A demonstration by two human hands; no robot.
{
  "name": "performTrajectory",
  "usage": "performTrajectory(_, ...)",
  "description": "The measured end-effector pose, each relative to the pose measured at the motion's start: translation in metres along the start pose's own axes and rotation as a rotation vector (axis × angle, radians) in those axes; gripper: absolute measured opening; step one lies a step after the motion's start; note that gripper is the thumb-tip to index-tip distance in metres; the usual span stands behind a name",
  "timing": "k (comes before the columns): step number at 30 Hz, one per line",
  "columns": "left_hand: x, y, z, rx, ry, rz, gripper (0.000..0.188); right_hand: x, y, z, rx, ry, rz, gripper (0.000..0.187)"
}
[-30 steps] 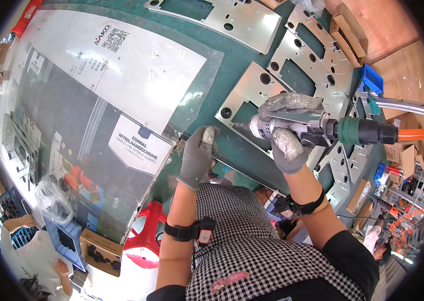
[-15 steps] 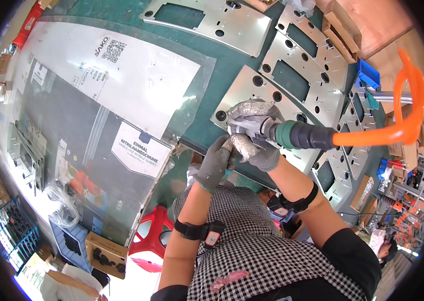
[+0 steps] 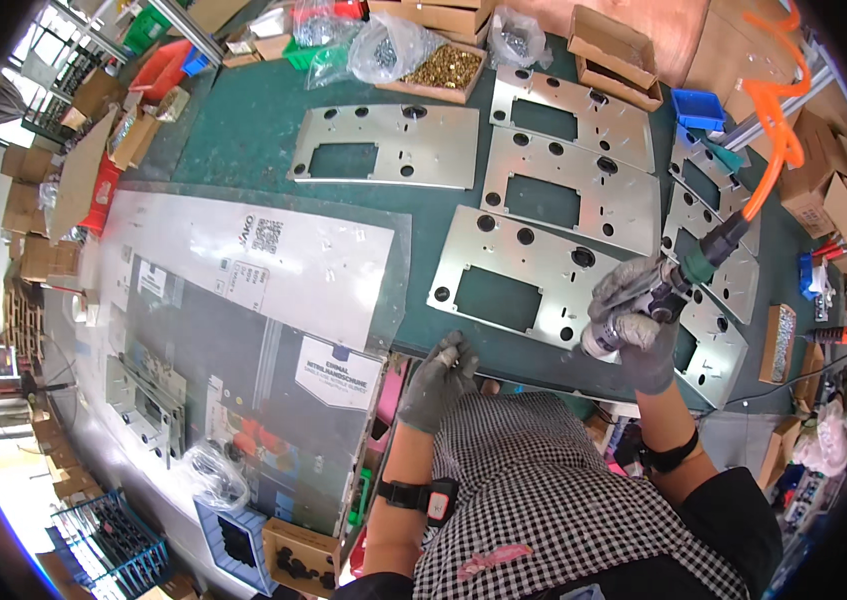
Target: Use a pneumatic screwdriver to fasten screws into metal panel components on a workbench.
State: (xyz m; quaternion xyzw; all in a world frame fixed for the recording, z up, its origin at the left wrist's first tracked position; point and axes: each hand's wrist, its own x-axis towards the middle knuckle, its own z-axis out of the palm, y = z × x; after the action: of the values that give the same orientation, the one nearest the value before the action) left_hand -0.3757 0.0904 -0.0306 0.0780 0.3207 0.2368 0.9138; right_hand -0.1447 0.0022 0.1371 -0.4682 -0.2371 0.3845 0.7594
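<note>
My right hand [image 3: 635, 330], in a grey glove, grips a pneumatic driver tool [image 3: 643, 305] with a green collar and an orange coiled air hose [image 3: 768, 150]. The tool's tip points down at the near right corner of a flat metal panel [image 3: 523, 285] with a rectangular cutout and round holes. My left hand [image 3: 438, 382], also gloved, rests at the near edge of the green table [image 3: 243, 130] with its fingers closed on a small metal part. A black band is on my left wrist.
Several more metal panels [image 3: 388, 145] lie across the table. An open box of brass screws [image 3: 438, 65] and plastic bags sit at the far edge. A clear plastic sheet with paper labels [image 3: 273, 260] covers the left. A blue bin [image 3: 695, 108] and cardboard boxes are to the right.
The view has swung so more of the table shows. My right hand brought the driver down to the panel's near corner. My left hand drew back from the tool to the table edge.
</note>
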Motion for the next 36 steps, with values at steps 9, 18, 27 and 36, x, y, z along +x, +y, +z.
performTrajectory(9, 0.017, 0.051, 0.074, 0.395, -0.084, 0.039, 0.031, -0.009, -0.006, -0.023, 0.021, 0.12, 0.038, 0.03)
performTrajectory(18, 0.056, 0.127, 0.135, 0.333, -0.198, 0.068, 0.043, 0.097, -0.016, 0.073, 0.396, -0.13, 0.03, 0.057)
performTrajectory(27, 0.068, 0.217, 0.115, 0.264, 0.016, 0.178, 0.029, 0.203, 0.027, 0.172, 0.235, -0.359, -0.038, 0.057)
performTrajectory(36, 0.107, 0.274, 0.081, 0.087, -0.01, 0.108, 0.029, 0.252, 0.091, 0.225, 0.311, -0.183, 0.206, 0.063)
